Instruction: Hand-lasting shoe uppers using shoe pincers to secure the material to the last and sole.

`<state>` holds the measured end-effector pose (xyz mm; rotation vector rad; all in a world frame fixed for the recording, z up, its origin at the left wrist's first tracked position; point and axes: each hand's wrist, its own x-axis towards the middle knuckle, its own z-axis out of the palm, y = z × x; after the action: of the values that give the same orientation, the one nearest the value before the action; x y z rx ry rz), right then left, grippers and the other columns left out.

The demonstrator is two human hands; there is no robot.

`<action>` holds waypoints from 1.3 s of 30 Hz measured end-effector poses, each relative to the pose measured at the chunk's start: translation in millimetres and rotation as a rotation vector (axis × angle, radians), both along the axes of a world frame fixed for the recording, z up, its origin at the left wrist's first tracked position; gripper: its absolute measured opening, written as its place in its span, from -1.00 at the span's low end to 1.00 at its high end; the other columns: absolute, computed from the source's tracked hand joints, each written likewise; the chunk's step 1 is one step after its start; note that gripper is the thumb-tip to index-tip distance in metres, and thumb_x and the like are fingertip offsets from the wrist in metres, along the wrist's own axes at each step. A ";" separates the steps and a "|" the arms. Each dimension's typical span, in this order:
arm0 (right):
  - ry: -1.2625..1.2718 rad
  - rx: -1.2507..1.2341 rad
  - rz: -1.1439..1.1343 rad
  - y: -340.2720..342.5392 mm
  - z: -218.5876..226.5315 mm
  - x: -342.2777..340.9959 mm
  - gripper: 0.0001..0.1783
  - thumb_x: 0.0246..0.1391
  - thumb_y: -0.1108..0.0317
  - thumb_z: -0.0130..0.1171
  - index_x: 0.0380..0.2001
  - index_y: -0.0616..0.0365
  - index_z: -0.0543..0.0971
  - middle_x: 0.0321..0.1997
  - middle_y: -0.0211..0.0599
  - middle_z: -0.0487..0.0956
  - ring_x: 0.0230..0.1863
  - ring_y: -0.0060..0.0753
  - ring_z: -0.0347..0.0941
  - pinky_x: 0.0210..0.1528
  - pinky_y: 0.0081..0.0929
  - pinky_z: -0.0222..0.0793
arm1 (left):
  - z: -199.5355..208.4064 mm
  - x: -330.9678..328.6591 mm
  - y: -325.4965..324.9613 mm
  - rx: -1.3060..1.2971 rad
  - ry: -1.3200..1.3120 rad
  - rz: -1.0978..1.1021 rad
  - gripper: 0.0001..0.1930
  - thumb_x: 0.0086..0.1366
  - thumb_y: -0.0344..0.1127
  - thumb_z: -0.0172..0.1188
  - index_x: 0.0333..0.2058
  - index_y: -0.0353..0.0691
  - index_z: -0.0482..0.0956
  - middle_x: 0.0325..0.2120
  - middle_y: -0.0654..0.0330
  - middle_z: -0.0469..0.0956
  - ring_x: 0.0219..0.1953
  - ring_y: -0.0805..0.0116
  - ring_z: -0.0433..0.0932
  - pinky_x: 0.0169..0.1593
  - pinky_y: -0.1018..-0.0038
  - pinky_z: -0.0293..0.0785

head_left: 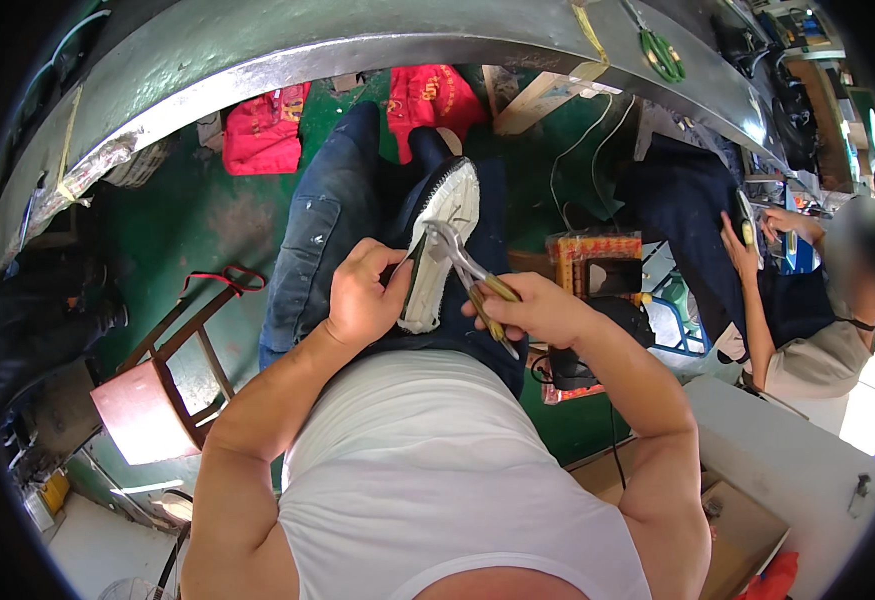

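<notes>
Working in front of a white tank top (437, 450), a person keeps a shoe (423, 300) above the lap, its pale underside turned up and its far end pointing away from the body. The left hand (365, 292) is at the shoe's left edge, thumb and fingers pinching its dark side near the middle. The right hand (535, 308), to the right of the shoe, curls around the handles of metal pliers (469, 268), fingers wrapped below and thumb side uppermost. The pliers' head reaches leftward over the shoe's underside; whether the jaws grip anything there is too small to tell. Blue trousers (307, 250) spread beneath and to the left of the shoe. Farther left and nearer the body than the shoe stands a wooden chair (137, 408), a red strap (247, 280) by its upper end. Beyond the shoe, a grey workbench (357, 52) curves across, with one red bundle (262, 135) below it to the shoe's left and another red bundle (432, 95) almost straight ahead of the shoe. Green-handled scissors (662, 58) lie on that bench, beyond the shoe and to its right. Right of the shoe is a red and yellow package (597, 246); farther right, a co-worker (817, 360) reaches both hands toward dark cloth (677, 200).
</notes>
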<state>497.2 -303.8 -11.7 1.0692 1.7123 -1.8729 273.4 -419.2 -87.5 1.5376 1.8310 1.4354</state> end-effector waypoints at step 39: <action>-0.277 0.630 0.762 43.3 73.6 -73.0 -0.60 0.23 0.16 0.08 -0.33 0.36 0.63 -0.35 0.10 0.62 -0.29 0.14 0.57 -0.21 -0.08 0.48 | -57.2 4.4 4.7 -0.357 -0.499 -0.127 -0.47 0.53 -0.16 -0.20 0.27 -0.48 0.19 0.22 -0.15 0.32 0.30 0.05 0.26 0.35 0.35 0.10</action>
<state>424.2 -260.5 61.9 0.6546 2.1630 -0.7078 277.8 -414.5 -144.7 0.9925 1.5481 1.2122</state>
